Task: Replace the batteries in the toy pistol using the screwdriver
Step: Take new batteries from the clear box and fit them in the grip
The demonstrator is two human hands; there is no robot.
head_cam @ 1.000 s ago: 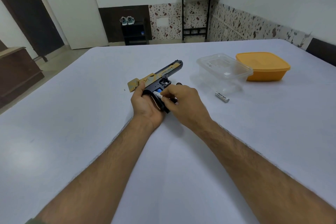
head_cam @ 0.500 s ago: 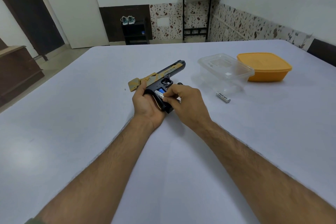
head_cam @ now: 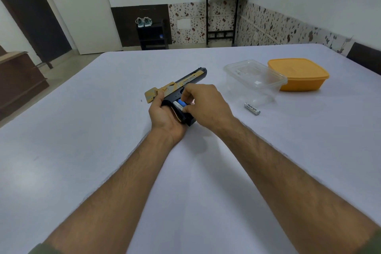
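Lying on its side near the middle of the white tabletop, the toy pistol is black with a gold, patterned slide; its barrel points away and to the right, and a tan piece sticks out at its rear. The left hand cups the handle from below, its grip curled around it, the bottom of the handle showing black at the palm. In the open handle sits a battery with a silver body and a blue band. The right hand comes over the handle from the right, its grip closed, fingertips pinched at that battery; whether it has the battery fully clamped cannot be told.

To the right, a second battery, silver with dark lettering, lies loose on the tabletop, well apart from the pistol. Just behind it stands a clear plastic container, lidless; something small and pale shows inside, too faint to name. Touching its right side is an orange container with its lid on, so its contents are hidden.
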